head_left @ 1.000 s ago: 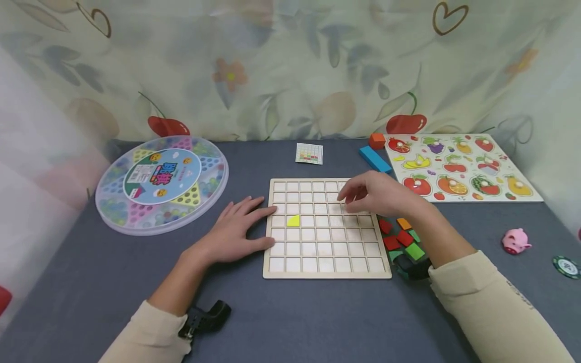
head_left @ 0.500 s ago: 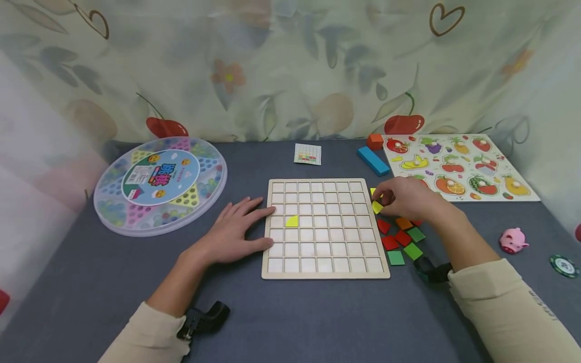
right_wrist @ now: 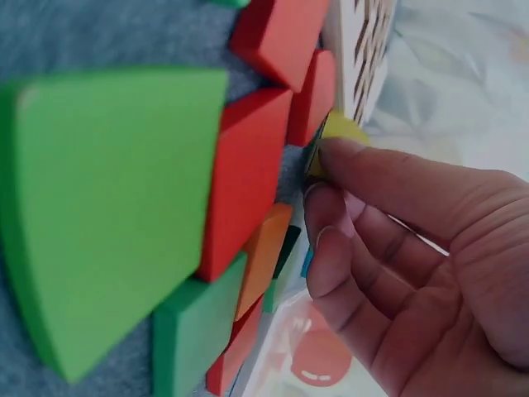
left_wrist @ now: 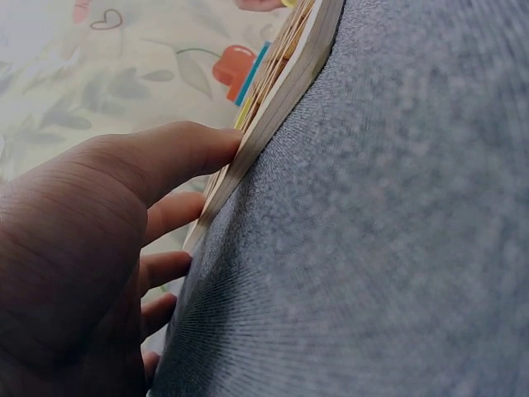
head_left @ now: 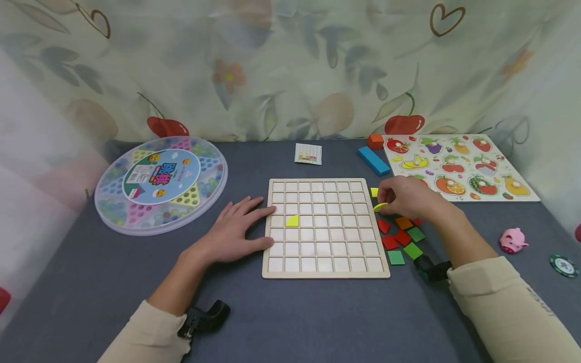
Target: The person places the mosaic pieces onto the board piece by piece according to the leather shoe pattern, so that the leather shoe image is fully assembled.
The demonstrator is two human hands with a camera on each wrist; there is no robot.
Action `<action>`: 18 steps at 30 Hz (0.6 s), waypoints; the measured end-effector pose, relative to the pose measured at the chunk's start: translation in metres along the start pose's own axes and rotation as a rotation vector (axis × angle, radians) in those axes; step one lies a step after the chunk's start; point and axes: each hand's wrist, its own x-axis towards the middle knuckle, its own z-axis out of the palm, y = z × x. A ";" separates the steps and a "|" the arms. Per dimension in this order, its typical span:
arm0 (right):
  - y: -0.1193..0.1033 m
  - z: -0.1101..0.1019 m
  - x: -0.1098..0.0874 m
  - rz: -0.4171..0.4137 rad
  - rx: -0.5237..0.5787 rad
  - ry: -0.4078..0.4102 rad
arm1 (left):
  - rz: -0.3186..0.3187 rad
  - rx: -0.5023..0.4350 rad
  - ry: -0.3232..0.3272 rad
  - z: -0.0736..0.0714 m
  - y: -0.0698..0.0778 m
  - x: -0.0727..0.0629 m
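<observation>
My right hand (head_left: 405, 196) pinches a yellow tile (right_wrist: 340, 132) between thumb and fingertips, just off the right edge of the wooden grid board (head_left: 326, 275). A second yellow tile (head_left: 374, 192) lies beside that hand. Spread out with fingers extended, my left hand (head_left: 234, 232) touches the board's left edge with thumb and index finger. One yellow tile with a rounded corner (head_left: 292, 221) sits in a cell toward the board's left. By the board's right side lie red tiles (head_left: 403, 237), an orange tile (head_left: 403, 223) and green tiles (head_left: 396, 257), close below the right hand.
A round Chinese checkers set (head_left: 162, 185) stands at the left. Behind the board is a small pattern card (head_left: 308, 154). A blue block (head_left: 374, 160), an orange block (head_left: 375, 141) and a fruit puzzle board (head_left: 463, 166) lie at the back right. A pink pig (head_left: 514, 240) and a poker chip (head_left: 564, 266) are farther right.
The right hand has moved right from over the board to the tiles beside it and now pinches a yellow tile, tipped up on edge. The left hand stays put.
</observation>
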 end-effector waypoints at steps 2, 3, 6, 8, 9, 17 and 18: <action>-0.001 -0.001 -0.002 -0.009 0.017 0.022 | 0.002 0.002 0.000 0.000 0.000 0.000; -0.003 -0.002 -0.003 -0.013 0.026 0.035 | 0.002 0.002 -0.001 0.000 0.000 0.001; -0.011 -0.003 -0.006 -0.043 0.062 0.080 | -0.001 0.006 -0.002 0.000 0.000 0.001; -0.019 -0.004 -0.006 -0.059 0.081 0.091 | -0.003 0.006 -0.003 -0.001 0.000 0.000; -0.024 -0.004 -0.006 -0.068 0.098 0.092 | -0.003 0.005 -0.003 -0.001 0.000 0.000; -0.059 0.007 0.002 -0.041 0.236 0.042 | 0.006 -0.001 -0.001 0.001 0.000 0.000; -0.062 0.010 0.004 -0.047 0.247 0.035 | 0.007 -0.001 0.000 0.001 0.000 0.000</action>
